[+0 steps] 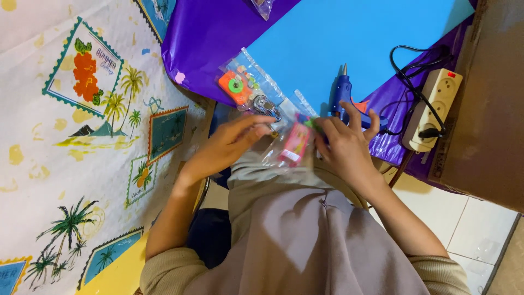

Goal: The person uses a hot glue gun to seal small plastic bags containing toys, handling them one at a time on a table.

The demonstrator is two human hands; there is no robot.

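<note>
Nearby, glue gun [345,101], power strip [435,109], blue sheet [349,38]

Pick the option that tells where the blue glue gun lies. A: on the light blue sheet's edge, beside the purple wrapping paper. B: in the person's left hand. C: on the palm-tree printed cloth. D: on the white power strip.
A: the blue glue gun rests at the edge of the light blue sheet over the purple wrapping paper, just beyond the right hand.
</note>
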